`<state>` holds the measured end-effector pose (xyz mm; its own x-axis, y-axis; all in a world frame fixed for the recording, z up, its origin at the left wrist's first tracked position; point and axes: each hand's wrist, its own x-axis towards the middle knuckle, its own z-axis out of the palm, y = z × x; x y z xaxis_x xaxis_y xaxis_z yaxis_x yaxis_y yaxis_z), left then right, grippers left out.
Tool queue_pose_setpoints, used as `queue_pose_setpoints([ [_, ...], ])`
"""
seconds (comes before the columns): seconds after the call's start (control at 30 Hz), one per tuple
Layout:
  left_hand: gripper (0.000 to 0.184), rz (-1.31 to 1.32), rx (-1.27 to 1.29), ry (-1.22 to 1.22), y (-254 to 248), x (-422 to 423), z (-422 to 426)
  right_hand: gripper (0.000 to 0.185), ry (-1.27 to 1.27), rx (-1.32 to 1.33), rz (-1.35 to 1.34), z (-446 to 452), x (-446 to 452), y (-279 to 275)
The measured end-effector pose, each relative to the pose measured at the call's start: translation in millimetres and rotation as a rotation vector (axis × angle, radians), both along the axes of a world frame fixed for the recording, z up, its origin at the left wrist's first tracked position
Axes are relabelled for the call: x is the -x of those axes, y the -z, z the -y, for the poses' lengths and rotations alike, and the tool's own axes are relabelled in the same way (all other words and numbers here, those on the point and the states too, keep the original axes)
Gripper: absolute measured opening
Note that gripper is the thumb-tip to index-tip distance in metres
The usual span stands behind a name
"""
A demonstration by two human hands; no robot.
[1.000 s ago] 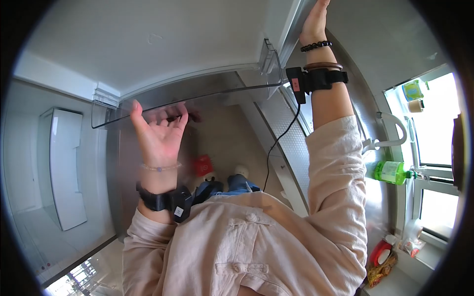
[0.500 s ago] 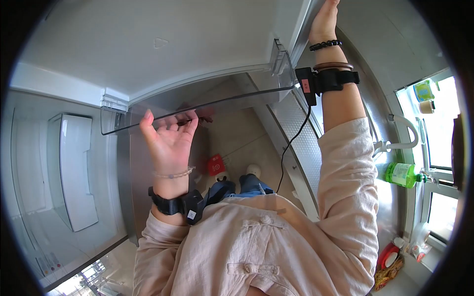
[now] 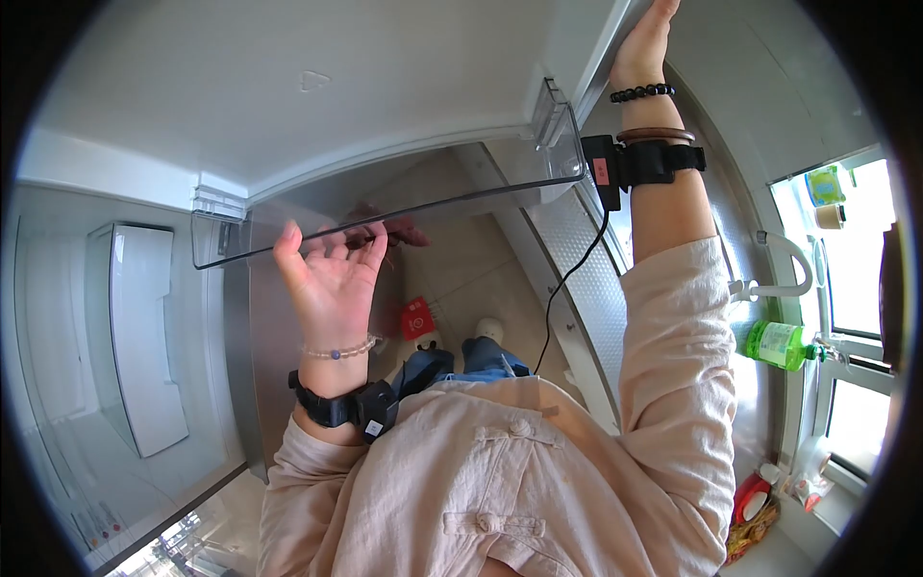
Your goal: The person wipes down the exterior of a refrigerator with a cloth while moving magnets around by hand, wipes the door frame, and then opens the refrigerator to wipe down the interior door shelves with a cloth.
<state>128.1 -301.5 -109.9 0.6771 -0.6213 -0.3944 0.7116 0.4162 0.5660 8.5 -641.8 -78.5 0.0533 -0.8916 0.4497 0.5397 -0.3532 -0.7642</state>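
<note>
A clear plastic door shelf with a dark rim spans between two side brackets on the inside of a white refrigerator door. My left hand, palm up, is at the shelf's rim left of its middle. Its thumb stands apart and its curled fingers meet the rim, with a reflection of them in the panel. My right hand holds the door's edge at the top right; its fingers are partly hidden behind that edge and by the frame. Black straps with small boxes are on both wrists.
At left, a glass shelf and white bin show inside the refrigerator. On the right a green bottle and a white faucet stand by the window. A black cable hangs from the right wrist. A red item lies on the floor.
The view has shifted slightly, and the door with its clear shelf appears a little lower and more to the right. Both hands keep nearly the same hold.
</note>
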Motion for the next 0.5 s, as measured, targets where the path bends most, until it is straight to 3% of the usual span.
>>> queue_pose_setpoints([
  [0.07,0.047,-0.068,0.063,0.017,-2,0,-2,0.077,-0.033,0.016,-0.036,1,3,0],
  [0.2,0.046,-0.079,0.069,-0.001,-2,0,-2,0.079,-0.008,-0.023,-0.005,5,2,4],
  [0.27,0.061,-0.012,-0.016,0.008,2,-2,-3,0.081,0.046,-0.021,0.006,2,4,1],
  [0.33,0.060,-0.011,0.002,0.000,0,1,-2,0.062,-0.232,-0.046,0.117,-13,11,-8],
  [0.37,0.058,-0.002,0.019,0.002,-1,2,-2,0.088,0.107,0.197,-0.177,-8,11,-9],
  [0.4,0.058,-0.001,0.022,-0.010,-1,2,-3,0.079,0.095,0.211,-0.173,-6,11,-4],
  [0.47,0.055,-0.022,0.019,0.005,-1,1,-4,0.076,0.002,0.060,-0.144,-6,13,-3],
  [0.5,0.055,-0.023,0.021,-0.003,-1,1,-5,0.075,-0.026,0.111,-0.137,-13,12,-8],
])
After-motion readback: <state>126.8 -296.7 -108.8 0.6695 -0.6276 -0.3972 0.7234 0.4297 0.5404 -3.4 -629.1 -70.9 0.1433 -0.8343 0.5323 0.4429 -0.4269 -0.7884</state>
